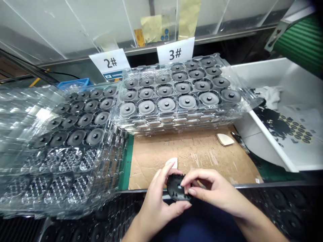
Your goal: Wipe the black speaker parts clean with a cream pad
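My left hand (pixel 161 198) grips a round black plastic part (pixel 174 190) by its edge, thumb below and fingers above. The part is tilted, showing small posts around its rim and a light spot near its middle. My right hand (pixel 208 186) is pinched over that middle, thumb and forefinger touching the face; anything between the fingertips is too small to make out. Just behind my left fingers a white wedge-shaped pad (pixel 172 162) lies on the cardboard sheet (pixel 151 148). Another pale pad (pixel 225 139) lies farther right.
Stacked clear trays (pixel 176 114) of grey round parts stand behind the cardboard; another clear tray stack (pixel 101 158) is on the left. A white bin (pixel 270 134) with black scraps and a sticker sheet is on the right. Signs (pixel 176 53) and a green ribbed hose (pixel 300 43) are beyond.
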Available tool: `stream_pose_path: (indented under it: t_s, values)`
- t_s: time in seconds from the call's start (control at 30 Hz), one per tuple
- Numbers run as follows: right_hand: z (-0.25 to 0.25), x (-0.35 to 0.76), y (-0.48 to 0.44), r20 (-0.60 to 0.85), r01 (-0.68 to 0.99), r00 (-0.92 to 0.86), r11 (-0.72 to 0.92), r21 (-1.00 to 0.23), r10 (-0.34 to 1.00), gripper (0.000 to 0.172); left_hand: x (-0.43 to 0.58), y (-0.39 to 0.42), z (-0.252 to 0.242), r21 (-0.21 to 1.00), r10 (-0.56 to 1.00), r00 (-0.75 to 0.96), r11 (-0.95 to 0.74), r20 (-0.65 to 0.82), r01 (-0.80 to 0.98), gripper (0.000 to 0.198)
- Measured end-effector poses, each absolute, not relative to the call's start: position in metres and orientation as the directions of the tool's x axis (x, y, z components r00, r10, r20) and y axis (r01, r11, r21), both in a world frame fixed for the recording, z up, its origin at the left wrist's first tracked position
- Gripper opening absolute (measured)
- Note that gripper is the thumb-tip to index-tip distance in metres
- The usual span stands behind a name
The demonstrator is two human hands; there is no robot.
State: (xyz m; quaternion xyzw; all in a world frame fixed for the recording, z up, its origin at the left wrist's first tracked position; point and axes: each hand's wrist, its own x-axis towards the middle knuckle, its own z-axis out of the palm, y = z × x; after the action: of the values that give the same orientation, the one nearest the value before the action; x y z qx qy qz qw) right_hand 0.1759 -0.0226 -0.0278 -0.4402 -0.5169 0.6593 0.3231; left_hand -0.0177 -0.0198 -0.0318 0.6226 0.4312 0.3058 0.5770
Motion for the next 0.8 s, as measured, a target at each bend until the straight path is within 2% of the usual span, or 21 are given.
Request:
stream_pose_path:
  t_s: [0.1, 0.17, 0.2, 0.3, 0.33, 0.47, 0.6, 0.67, 0.7, 0.73, 0.8]
  values:
    - [-0.037, 0.181, -0.022, -0.233, -0.071, -0.426, -0.289, -0.955, 0.874, 0.017, -0.011, -0.018, -0.033, 0.972, 0.9, 0.413, 0.041, -0.137, 0.233, 0.076]
    - [-0.046, 0.185, -0.021, -0.278, -0.146, -0.381, -0.354, -0.924, 0.882, 0.018, -0.006, -0.015, -0.035, 0.967, 0.901, 0.396, 0.081, -0.175, 0.243, 0.073]
    - [-0.051, 0.187, -0.021, -0.323, -0.197, -0.332, -0.4, -0.895, 0.886, 0.02, -0.003, -0.013, -0.037, 0.962, 0.897, 0.393, 0.108, -0.202, 0.25, 0.066]
    - [-0.068, 0.194, -0.022, -0.446, -0.334, -0.214, -0.495, -0.803, 0.869, 0.03, 0.007, -0.005, -0.039, 0.943, 0.865, 0.409, 0.184, -0.29, 0.278, 0.024]
    - [-0.073, 0.196, -0.022, -0.468, -0.344, -0.201, -0.51, -0.788, 0.86, 0.033, 0.011, -0.001, -0.038, 0.937, 0.851, 0.423, 0.198, -0.309, 0.287, 0.018]
    - [-0.096, 0.209, -0.022, -0.491, -0.254, -0.18, -0.523, -0.814, 0.852, 0.043, 0.024, 0.03, -0.018, 0.914, 0.835, 0.438, 0.173, -0.334, 0.367, 0.022]
    - [-0.122, 0.234, -0.018, -0.447, -0.065, -0.012, -0.447, -0.892, 0.895, 0.041, 0.028, 0.097, 0.031, 0.857, 0.92, 0.347, -0.023, -0.183, 0.514, 0.017]
    - [-0.135, 0.246, -0.016, -0.429, 0.039, 0.058, -0.431, -0.901, 0.902, 0.034, 0.031, 0.144, 0.059, 0.78, 0.964, 0.264, -0.143, -0.029, 0.609, 0.018]
    - [-0.141, 0.25, -0.015, -0.426, 0.08, 0.079, -0.431, -0.899, 0.901, 0.031, 0.033, 0.17, 0.072, 0.583, 0.955, 0.263, -0.291, 0.135, 0.758, 0.022]
    - [-0.147, 0.253, -0.014, -0.426, 0.11, 0.092, -0.435, -0.894, 0.9, 0.029, 0.035, 0.197, 0.082, 0.493, 0.941, 0.256, -0.335, 0.222, 0.803, 0.024]
    - [-0.157, 0.255, -0.012, -0.435, 0.142, 0.106, -0.447, -0.883, 0.894, 0.028, 0.043, 0.251, 0.096, 0.378, 0.914, 0.292, -0.385, 0.281, 0.842, 0.021]
